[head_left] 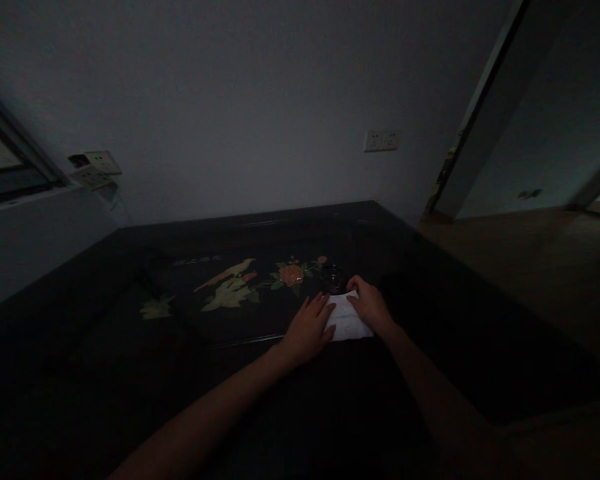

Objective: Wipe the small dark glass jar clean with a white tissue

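A small white folded sheet [347,319] lies on the dark table. Whether it is paper or cloth I cannot tell in this dim light. My left hand [311,328] rests on its left edge, palm down, with the fingers stretched out and somewhat apart. At the upper right corner, my right hand [370,305] has its thumb and curled fingers closed on the sheet's edge. Just beyond the sheet is a dark, glossy round thing [334,279], too dim to name.
The black table top [260,230] bears a bird and flower picture [230,287]. Behind it stands a pale wall with a double socket [381,141]. More sockets [97,170] are by the window at left. A doorway and wooden floor [480,243] are at right.
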`<action>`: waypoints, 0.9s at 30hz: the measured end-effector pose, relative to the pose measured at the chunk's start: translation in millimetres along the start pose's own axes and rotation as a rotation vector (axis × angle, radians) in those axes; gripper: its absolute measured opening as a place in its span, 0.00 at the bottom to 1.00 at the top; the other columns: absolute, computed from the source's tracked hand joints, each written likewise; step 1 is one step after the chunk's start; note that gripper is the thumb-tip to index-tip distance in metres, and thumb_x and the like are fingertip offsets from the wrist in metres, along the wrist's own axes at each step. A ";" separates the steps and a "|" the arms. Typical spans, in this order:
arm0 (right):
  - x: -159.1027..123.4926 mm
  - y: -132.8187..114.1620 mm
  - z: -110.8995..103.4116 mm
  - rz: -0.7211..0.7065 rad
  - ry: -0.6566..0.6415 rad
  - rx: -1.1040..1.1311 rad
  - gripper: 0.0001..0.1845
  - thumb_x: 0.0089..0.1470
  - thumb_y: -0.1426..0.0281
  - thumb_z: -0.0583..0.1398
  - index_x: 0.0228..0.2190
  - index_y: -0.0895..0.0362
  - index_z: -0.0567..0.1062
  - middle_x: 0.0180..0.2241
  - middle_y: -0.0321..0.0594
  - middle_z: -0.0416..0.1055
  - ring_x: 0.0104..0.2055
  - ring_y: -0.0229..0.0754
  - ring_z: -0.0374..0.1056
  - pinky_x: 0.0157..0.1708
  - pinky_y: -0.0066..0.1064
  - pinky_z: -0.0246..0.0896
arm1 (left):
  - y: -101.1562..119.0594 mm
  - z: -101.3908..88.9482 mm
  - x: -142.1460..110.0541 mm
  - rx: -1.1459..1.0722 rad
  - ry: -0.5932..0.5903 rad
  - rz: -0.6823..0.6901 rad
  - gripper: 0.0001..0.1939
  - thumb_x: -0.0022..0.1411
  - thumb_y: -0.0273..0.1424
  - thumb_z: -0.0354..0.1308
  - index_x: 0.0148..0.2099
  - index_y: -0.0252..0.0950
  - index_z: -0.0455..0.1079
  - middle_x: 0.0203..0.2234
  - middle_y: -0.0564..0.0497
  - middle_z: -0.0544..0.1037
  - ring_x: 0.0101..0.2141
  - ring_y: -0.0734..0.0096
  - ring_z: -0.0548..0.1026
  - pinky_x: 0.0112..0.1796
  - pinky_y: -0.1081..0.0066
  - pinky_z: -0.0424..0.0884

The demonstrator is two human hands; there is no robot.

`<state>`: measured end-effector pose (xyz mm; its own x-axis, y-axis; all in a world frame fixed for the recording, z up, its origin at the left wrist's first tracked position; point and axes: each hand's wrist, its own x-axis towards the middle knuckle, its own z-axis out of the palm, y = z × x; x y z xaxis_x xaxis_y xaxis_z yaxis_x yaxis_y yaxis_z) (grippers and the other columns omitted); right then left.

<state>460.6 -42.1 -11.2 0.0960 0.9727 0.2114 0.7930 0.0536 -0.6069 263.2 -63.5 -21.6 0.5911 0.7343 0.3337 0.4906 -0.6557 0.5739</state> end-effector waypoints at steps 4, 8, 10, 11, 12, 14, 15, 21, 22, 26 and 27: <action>-1.5 -0.1 -2.3 -0.005 0.013 -0.042 0.10 0.48 0.80 0.58 0.33 0.55 0.67 0.32 0.37 0.71 0.36 0.41 0.67 0.36 0.29 0.54 | 6.6 8.5 3.2 0.049 -0.031 -0.024 0.24 0.58 0.31 0.56 0.57 0.40 0.64 0.61 0.41 0.63 0.63 0.54 0.57 0.61 0.49 0.49; -2.6 0.1 -3.3 -0.030 0.037 -0.075 0.10 0.48 0.79 0.59 0.32 0.54 0.68 0.32 0.37 0.69 0.38 0.41 0.65 0.38 0.30 0.55 | 7.7 9.2 4.2 0.025 -0.015 -0.023 0.23 0.58 0.31 0.57 0.57 0.40 0.65 0.60 0.40 0.64 0.62 0.52 0.57 0.60 0.48 0.51; -3.4 -0.8 -5.0 -0.044 0.063 -0.086 0.10 0.47 0.79 0.59 0.31 0.54 0.68 0.34 0.38 0.67 0.40 0.43 0.64 0.41 0.32 0.55 | 8.4 5.6 3.4 0.008 -0.012 -0.023 0.24 0.57 0.31 0.58 0.56 0.40 0.65 0.60 0.39 0.64 0.62 0.51 0.59 0.59 0.47 0.53; -3.8 -1.6 -6.4 -0.049 0.079 -0.089 0.10 0.46 0.78 0.60 0.31 0.54 0.68 0.35 0.39 0.66 0.41 0.45 0.63 0.42 0.33 0.55 | 9.1 2.7 3.1 0.006 -0.010 -0.022 0.24 0.57 0.31 0.58 0.57 0.40 0.65 0.60 0.39 0.64 0.61 0.51 0.59 0.59 0.47 0.53; -4.3 -2.9 -8.1 -0.054 0.096 -0.088 0.10 0.46 0.78 0.60 0.31 0.54 0.69 0.35 0.40 0.65 0.43 0.46 0.62 0.43 0.35 0.54 | 9.8 -1.1 2.7 -0.011 -0.004 -0.023 0.24 0.57 0.31 0.57 0.57 0.40 0.65 0.60 0.40 0.64 0.61 0.52 0.60 0.60 0.48 0.52; -5.2 -6.6 -12.1 -0.067 0.128 -0.074 0.09 0.45 0.77 0.60 0.31 0.54 0.69 0.37 0.42 0.64 0.44 0.49 0.61 0.44 0.37 0.53 | 11.2 -11.3 1.4 -0.081 0.029 -0.037 0.22 0.58 0.30 0.57 0.56 0.41 0.66 0.59 0.42 0.65 0.60 0.55 0.61 0.60 0.51 0.51; -5.5 -9.1 -14.2 -0.074 0.141 -0.059 0.09 0.45 0.77 0.60 0.31 0.54 0.69 0.37 0.42 0.64 0.44 0.49 0.60 0.44 0.37 0.53 | 11.3 -17.6 0.0 -0.149 0.058 -0.053 0.20 0.57 0.29 0.56 0.54 0.41 0.68 0.58 0.44 0.67 0.59 0.56 0.63 0.60 0.53 0.52; -11.2 -41.4 -12.9 -0.098 0.108 0.133 0.11 0.46 0.73 0.59 0.22 0.53 0.59 0.26 0.35 0.60 0.30 0.41 0.58 0.32 0.30 0.53 | -4.6 -61.5 -25.8 -0.345 0.195 -0.228 0.09 0.61 0.33 0.52 0.42 0.40 0.71 0.42 0.47 0.76 0.47 0.61 0.72 0.50 0.61 0.65; -14.2 -50.8 -9.0 -0.105 0.069 0.177 0.13 0.47 0.72 0.58 0.21 0.53 0.57 0.23 0.33 0.58 0.27 0.39 0.56 0.28 0.28 0.51 | -9.2 -67.2 -32.3 -0.385 0.194 -0.263 0.10 0.62 0.36 0.51 0.40 0.39 0.70 0.38 0.47 0.77 0.41 0.62 0.74 0.45 0.62 0.69; -33.2 -95.8 17.5 -0.205 -0.175 0.345 0.18 0.46 0.71 0.59 0.17 0.54 0.53 0.17 0.28 0.52 0.22 0.33 0.50 0.22 0.25 0.45 | -24.4 -80.4 -55.7 -0.521 0.146 -0.321 0.20 0.62 0.48 0.47 0.29 0.37 0.62 0.20 0.54 0.69 0.20 0.74 0.65 0.24 0.72 0.64; -38.4 -106.3 26.2 -0.232 -0.235 0.379 0.18 0.46 0.71 0.59 0.17 0.54 0.53 0.17 0.28 0.52 0.21 0.33 0.49 0.22 0.24 0.44 | -26.9 -81.7 -59.7 -0.538 0.144 -0.322 0.22 0.62 0.50 0.47 0.27 0.37 0.60 0.19 0.55 0.66 0.19 0.75 0.63 0.23 0.73 0.61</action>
<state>356.8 -79.2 25.1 -0.2299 0.9477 0.2215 0.4990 0.3102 -0.8092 162.4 -75.3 4.2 0.3579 0.9203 0.1576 0.2174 -0.2463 0.9445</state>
